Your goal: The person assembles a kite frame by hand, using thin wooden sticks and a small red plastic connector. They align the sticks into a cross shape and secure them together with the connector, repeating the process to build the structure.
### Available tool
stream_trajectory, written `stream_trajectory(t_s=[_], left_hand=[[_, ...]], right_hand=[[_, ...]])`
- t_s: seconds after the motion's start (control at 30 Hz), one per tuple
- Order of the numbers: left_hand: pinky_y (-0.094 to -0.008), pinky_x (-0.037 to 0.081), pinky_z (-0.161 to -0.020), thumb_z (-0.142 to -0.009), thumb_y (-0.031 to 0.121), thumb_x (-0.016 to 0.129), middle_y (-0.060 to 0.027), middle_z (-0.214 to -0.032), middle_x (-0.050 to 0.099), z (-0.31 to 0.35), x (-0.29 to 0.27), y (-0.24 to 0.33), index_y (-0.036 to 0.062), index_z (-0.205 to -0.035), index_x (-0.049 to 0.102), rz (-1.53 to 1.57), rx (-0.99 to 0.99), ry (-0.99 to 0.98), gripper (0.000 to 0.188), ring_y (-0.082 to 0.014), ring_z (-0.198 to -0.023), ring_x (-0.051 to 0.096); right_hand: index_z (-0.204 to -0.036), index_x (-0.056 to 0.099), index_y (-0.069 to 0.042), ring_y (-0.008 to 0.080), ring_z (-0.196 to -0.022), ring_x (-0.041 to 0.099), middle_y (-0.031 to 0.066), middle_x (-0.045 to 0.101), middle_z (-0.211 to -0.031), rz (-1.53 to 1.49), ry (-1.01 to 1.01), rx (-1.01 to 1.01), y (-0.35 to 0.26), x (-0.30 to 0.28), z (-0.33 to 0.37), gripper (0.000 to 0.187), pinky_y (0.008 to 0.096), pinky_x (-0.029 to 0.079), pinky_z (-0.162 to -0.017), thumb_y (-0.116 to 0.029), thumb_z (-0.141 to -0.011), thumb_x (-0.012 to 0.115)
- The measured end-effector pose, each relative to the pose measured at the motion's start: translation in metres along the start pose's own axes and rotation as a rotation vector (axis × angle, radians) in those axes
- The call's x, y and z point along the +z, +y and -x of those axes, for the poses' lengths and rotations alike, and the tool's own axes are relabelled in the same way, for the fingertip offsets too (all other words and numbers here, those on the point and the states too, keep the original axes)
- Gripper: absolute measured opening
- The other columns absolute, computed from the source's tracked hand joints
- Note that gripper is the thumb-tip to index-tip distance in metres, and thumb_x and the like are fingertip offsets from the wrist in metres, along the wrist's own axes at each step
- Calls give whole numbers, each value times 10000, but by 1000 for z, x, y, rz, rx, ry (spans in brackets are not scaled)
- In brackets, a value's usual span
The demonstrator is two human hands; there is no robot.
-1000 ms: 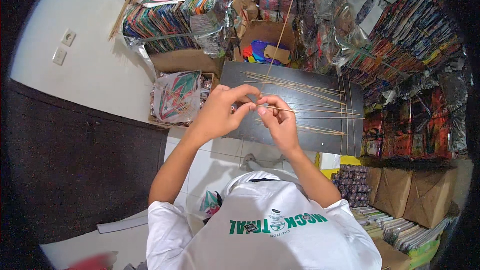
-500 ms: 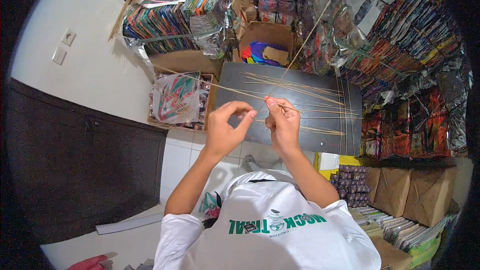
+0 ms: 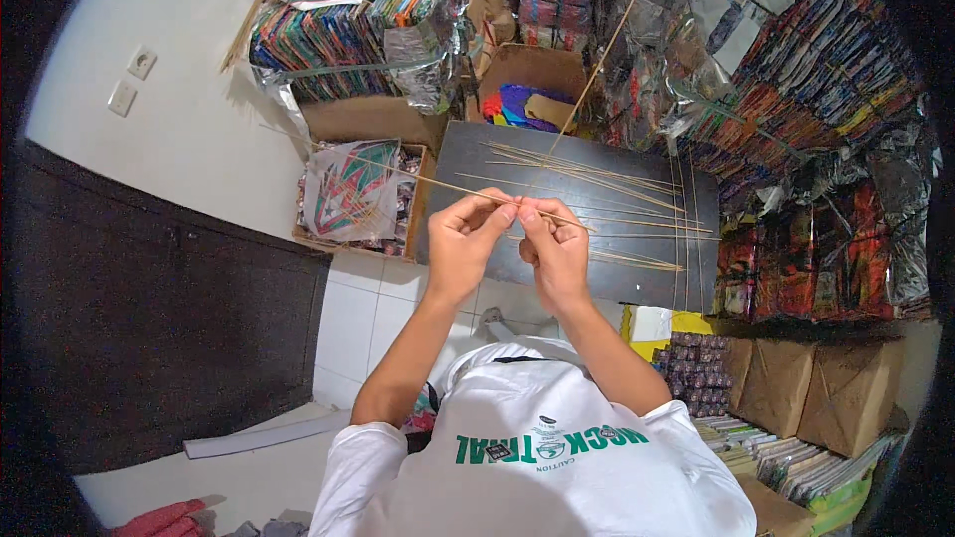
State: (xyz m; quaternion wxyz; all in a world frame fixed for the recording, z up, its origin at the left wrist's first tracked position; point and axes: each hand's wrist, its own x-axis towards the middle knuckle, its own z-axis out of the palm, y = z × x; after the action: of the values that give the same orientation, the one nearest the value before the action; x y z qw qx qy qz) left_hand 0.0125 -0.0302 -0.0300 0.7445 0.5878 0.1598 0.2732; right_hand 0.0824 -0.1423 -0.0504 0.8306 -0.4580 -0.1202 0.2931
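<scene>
Above the dark bench (image 3: 637, 283), the left hand (image 3: 466, 244) and the right hand (image 3: 555, 247) meet. The fingers (image 3: 502, 211) of both hands are closed in a pinch on one thin bamboo stick (image 3: 398, 173), which passes between the fingertips and extends up-left, past the bench edge. More sticks (image 3: 597, 171) lie on the bench beyond the hands.

Sticks (image 3: 597, 174) on board (image 3: 477, 154), box (image 3: 353, 199) left.
</scene>
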Motion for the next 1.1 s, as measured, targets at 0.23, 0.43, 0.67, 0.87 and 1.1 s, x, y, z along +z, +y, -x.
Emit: stream_trajectory(t_s=[0.23,0.43,0.67,0.87,1.1], left_hand=[[-221,498,-800,-935,33,706,-21,-999,675,-2,5,-2,-46,-1033,699,5,37,26,126,-70,-907,613],[-214,440,-772,-942,86,709,12,-977,644,-1,5,4,-8,-1004,703,10,-40,-34,113,-53,-883,559],[-228,416,-779,-942,156,721,18,-983,648,-3,-4,10,2,-1005,715,-27,-126,-185,167,-59,-884,546],[-242,433,-792,-942,160,720,14,-968,666,4,-5,8,-1,-998,726,-3,-171,-265,171,-66,-880,564],[-257,471,-758,-940,133,708,-21,-942,652,0,-23,16,-24,-977,709,-113,-145,-448,161,-81,-827,582]], right_hand=[[-1156,615,-58,-23,-538,381,-101,528,-669,17,-32,-10,-5,1,7,210,194,261,-466,-166,-983,662],[-1110,634,-59,-32,-519,349,-125,481,-612,145,-32,8,-11,-5,2,173,188,241,-470,-119,-958,687],[-1074,676,-45,-31,-529,333,-136,427,-593,271,-173,-118,-12,-31,-15,177,188,229,-492,-107,-920,740],[-1004,741,-37,-16,-510,323,-108,470,-583,523,-211,-191,-24,-44,-20,162,200,244,-485,-119,-871,781],[-852,774,-53,48,-549,460,-7,666,-692,834,-346,-506,-38,-50,-27,91,248,370,-529,-131,-814,802]])
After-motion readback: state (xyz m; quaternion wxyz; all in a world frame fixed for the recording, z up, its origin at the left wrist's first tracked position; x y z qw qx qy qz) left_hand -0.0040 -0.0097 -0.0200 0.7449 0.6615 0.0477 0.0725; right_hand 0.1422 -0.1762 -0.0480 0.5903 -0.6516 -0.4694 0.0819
